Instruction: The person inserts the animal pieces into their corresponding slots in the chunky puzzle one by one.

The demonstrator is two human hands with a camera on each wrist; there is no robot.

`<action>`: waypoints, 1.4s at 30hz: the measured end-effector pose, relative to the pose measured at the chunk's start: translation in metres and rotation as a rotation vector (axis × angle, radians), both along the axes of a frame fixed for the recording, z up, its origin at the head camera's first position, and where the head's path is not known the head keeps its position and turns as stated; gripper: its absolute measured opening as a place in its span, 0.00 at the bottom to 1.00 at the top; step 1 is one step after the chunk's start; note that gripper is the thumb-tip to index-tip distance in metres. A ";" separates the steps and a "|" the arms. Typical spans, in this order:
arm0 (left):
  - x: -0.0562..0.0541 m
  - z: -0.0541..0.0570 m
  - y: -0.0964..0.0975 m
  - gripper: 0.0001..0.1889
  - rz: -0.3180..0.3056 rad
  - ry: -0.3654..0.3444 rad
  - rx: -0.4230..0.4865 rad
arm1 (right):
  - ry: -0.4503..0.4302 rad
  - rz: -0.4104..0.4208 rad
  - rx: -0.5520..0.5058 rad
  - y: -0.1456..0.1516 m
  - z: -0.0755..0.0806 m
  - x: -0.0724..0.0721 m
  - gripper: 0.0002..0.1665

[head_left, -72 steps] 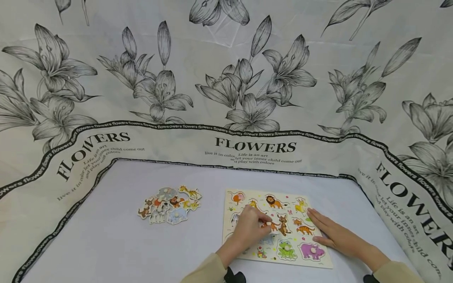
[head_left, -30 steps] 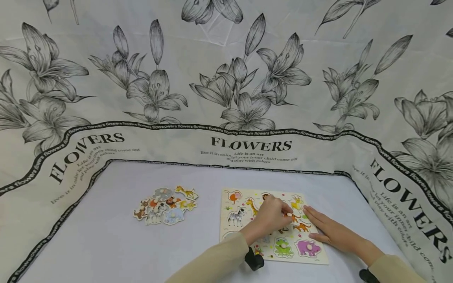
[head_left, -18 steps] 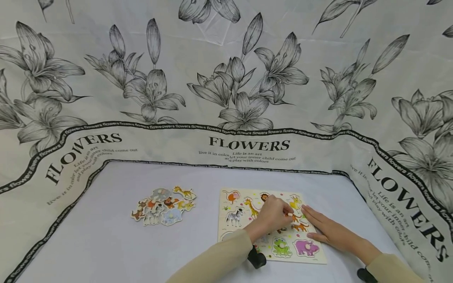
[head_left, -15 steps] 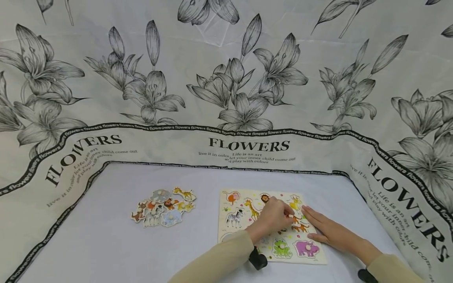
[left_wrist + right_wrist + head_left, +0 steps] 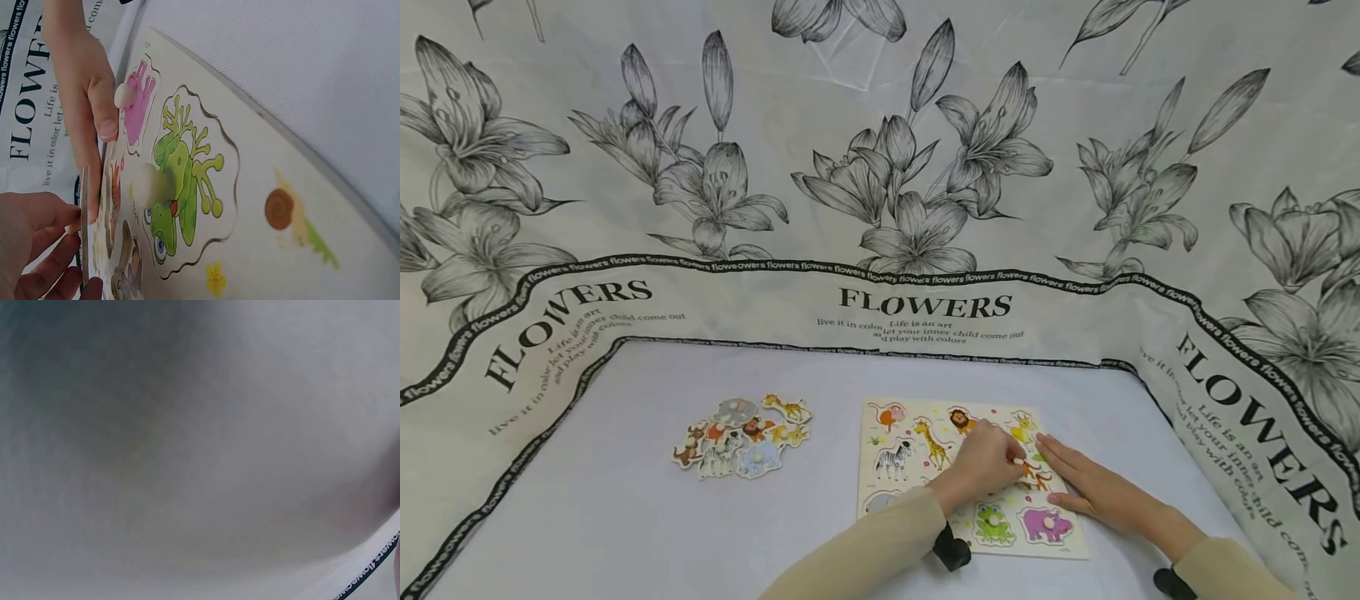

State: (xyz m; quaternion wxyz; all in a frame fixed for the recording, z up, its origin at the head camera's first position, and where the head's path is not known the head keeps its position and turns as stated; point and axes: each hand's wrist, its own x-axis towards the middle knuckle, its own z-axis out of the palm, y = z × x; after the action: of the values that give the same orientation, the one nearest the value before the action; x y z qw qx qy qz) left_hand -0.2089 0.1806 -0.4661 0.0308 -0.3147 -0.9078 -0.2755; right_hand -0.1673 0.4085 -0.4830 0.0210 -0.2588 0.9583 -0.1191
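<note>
My left hand [image 5: 983, 463] pinches the knob of an orange tiger puzzle piece [image 5: 1025, 470] over the right part of a wooden animal puzzle board [image 5: 868, 479]. In the left wrist view the piece [image 5: 85, 231] shows edge-on, tilted up from the board, its face hidden. Beside it, the tiger picture on the board is partly covered. My right hand [image 5: 1101, 492] lies with fairly straight fingers on the board's right edge. A green frog piece [image 5: 994, 525] and a purple hippo piece [image 5: 1047, 526] sit in their recesses, knobs up.
A heap of loose animal pieces [image 5: 741, 437], among them a zebra, giraffe and elephant, lies left of the board on the white table [image 5: 647, 517]. A flower-print cloth [image 5: 925, 317] borders the table at the back and sides. The right wrist view is mostly blurred.
Holding the tiger piece, my left hand has moved right from the board's middle to its right part, then stayed nearly still. My right hand keeps its place on the board's edge.
</note>
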 end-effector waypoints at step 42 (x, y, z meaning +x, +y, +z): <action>0.008 -0.006 0.023 0.07 0.043 0.016 -0.093 | 0.022 0.006 -0.007 -0.001 0.001 0.001 0.43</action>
State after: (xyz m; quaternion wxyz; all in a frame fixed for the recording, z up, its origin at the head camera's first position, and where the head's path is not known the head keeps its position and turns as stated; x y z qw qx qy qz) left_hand -0.2011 0.2041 -0.4724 0.0293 -0.2986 -0.9258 -0.2298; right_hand -0.1660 0.4075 -0.4821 0.0098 -0.2632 0.9573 -0.1196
